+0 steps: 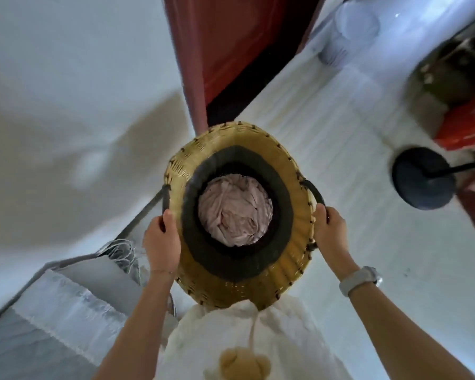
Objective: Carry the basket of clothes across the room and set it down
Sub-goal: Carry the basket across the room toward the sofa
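A round woven basket [291, 267], yellow with a dark band inside, hangs in front of my body above the floor. Crumpled pale pink clothes [235, 212] lie at its bottom. My left hand [162, 242] grips the dark handle on the basket's left side. My right hand [331, 229] grips the dark handle on the right side, and a grey watch sits on that wrist.
A red door [231, 42] stands ahead by the white wall [66, 78]. A bed [52, 311] with a grey cover lies at the lower left. On the pale floor, a black round stand base [422, 179] sits right, with red and dark items behind and a white bin [348, 31] far ahead.
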### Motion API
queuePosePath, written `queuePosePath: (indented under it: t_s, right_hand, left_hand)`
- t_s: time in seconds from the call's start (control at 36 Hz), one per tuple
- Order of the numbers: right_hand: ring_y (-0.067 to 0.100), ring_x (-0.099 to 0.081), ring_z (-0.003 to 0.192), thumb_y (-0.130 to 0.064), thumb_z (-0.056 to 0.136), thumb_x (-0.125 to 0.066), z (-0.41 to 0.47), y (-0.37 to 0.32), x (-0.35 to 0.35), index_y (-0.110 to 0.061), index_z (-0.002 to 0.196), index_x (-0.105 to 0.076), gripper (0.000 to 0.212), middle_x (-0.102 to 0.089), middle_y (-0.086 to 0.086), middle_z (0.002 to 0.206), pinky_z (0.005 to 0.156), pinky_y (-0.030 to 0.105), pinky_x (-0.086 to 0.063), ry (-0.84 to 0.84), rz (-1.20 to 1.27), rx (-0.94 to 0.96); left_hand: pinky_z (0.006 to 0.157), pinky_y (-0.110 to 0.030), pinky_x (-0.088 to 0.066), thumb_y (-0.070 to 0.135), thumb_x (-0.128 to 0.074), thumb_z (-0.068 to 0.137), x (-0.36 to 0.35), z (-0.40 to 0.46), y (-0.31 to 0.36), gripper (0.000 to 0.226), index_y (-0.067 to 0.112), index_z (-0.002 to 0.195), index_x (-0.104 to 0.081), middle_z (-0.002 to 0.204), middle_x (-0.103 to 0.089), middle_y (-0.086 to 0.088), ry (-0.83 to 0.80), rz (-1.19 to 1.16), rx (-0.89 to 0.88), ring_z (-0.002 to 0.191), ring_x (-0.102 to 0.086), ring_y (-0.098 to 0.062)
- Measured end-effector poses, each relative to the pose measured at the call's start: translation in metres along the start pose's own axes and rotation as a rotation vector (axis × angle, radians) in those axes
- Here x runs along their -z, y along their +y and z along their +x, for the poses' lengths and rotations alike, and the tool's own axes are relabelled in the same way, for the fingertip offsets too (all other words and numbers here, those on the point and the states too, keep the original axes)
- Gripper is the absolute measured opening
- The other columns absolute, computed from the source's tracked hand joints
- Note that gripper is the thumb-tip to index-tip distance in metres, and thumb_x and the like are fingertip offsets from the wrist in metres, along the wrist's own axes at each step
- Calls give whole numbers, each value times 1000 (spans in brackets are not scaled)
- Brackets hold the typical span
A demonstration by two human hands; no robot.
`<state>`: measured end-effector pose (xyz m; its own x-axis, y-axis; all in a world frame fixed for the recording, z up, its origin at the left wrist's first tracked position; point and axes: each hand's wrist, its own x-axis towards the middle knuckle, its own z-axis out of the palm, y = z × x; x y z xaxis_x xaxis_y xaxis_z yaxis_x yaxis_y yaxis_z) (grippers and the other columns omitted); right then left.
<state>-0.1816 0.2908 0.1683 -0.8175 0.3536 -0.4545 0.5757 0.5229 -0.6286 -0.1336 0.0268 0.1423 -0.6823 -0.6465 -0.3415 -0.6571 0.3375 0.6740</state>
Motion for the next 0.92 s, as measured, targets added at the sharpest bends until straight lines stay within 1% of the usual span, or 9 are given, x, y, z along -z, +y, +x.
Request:
queuePosePath:
  t_s: [0.08,0.17,0.22,0.31,0.36,0.47,0.58,0.69,0.92]
  right_hand:
    - [19,-42,60,-30,96,-33,-22,27,17,-8,83,-49,30,-45,1,62,51,25,-35,75,100,-94]
    - [18,-44,60,-31,96,-31,-51,69,44,-7,89,-51,32,-48,6,69,51,25,-37,201,190,-221]
    - [20,-43,61,-30,96,-31,-68,96,57,-7,84,-50,33,-46,9,68,52,26,-36,288,253,-286]
    - [22,-42,61,-30,96,-32,-94,134,74,-11,73,-47,33,-43,6,63,53,29,-35,416,316,-382]
    - [22,-43,60,-30,95,-32,-110,161,85,-15,69,-45,34,-44,6,63,56,32,-37,478,341,-454]
    - [28,-50,69,-34,95,-31,-140,212,105,-4,83,-51,38,-53,14,73,65,40,-43,594,400,-586]
    - [27,-51,70,-35,96,-29,-166,261,130,-6,86,-52,38,-55,14,77,64,33,-39,676,512,-661]
    - [26,-51,71,-36,96,-29,-184,314,163,-3,89,-55,42,-56,13,78,66,36,-41,724,614,-744]
    - [22,-41,63,-30,96,-31,-213,414,263,-3,74,-50,39,-45,6,65,53,31,-30,966,711,-841]
  left_hand:
    - [56,-34,-28,28,-36,97,-9,-2,16,40,1,70,-49,64,-45,-14,-48,61,-105,60,-42,-25]
    - [65,-32,-29,28,-37,97,-33,-19,46,39,2,70,-48,60,-44,-6,-175,108,-264,67,-45,-25]
    - [65,-32,-32,29,-38,97,-51,-36,63,40,3,69,-49,58,-44,-4,-283,124,-351,66,-47,-26]
    - [69,-32,-37,31,-38,96,-76,-65,78,42,0,79,-60,73,-58,-11,-416,160,-451,73,-54,-25]
    - [66,-30,-38,32,-38,96,-94,-87,84,42,0,84,-62,75,-60,-9,-486,204,-513,74,-54,-24]
    - [59,-28,-35,33,-39,96,-135,-136,98,38,5,75,-54,65,-52,-5,-623,285,-568,68,-50,-23]
    - [64,-32,-37,33,-39,96,-182,-196,117,41,1,76,-57,71,-55,-10,-709,375,-697,69,-51,-25]
    - [63,-32,-38,32,-39,96,-231,-270,130,43,1,73,-57,64,-52,-8,-787,434,-790,67,-50,-25]
    - [66,-31,-35,30,-39,96,-320,-439,158,38,3,75,-55,73,-53,-11,-949,495,-961,71,-48,-24]
